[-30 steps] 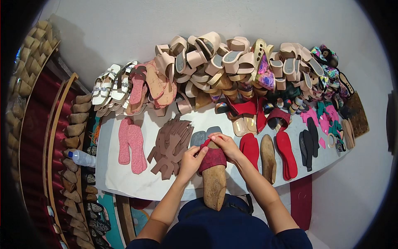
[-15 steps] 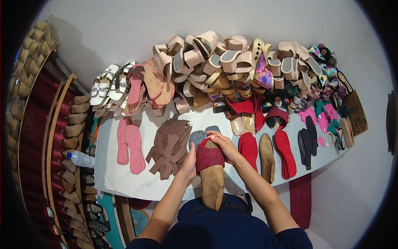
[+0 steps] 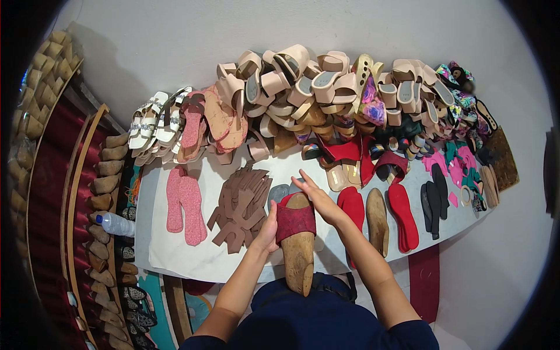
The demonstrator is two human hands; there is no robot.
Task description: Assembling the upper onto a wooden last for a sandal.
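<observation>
Since the earlier frame, the right hand [image 3: 318,201] has lifted off the red strap [image 3: 296,220] and opened flat, fingers stretched toward 11 o'clock, its palm edge resting against the strap's right side. The left hand [image 3: 267,228] stays pressed to the strap's left edge, fingers curled around it, gripping. The strap is wrapped over the toe end of a wooden shoe form [image 3: 298,254], which stands at the near edge of the white table [image 3: 175,256], at 6 o'clock, heel toward the person. This looks like smoothing the strap into place after pulling it tight. At 9 o'clock of the hands lies a heap of brown cut pieces [image 3: 240,207], then 2 pink soles [image 3: 185,204]. At 3 o'clock lie red soles [image 3: 403,216]. A pile of finished sandals [image 3: 326,93] fills 12 o'clock.
</observation>
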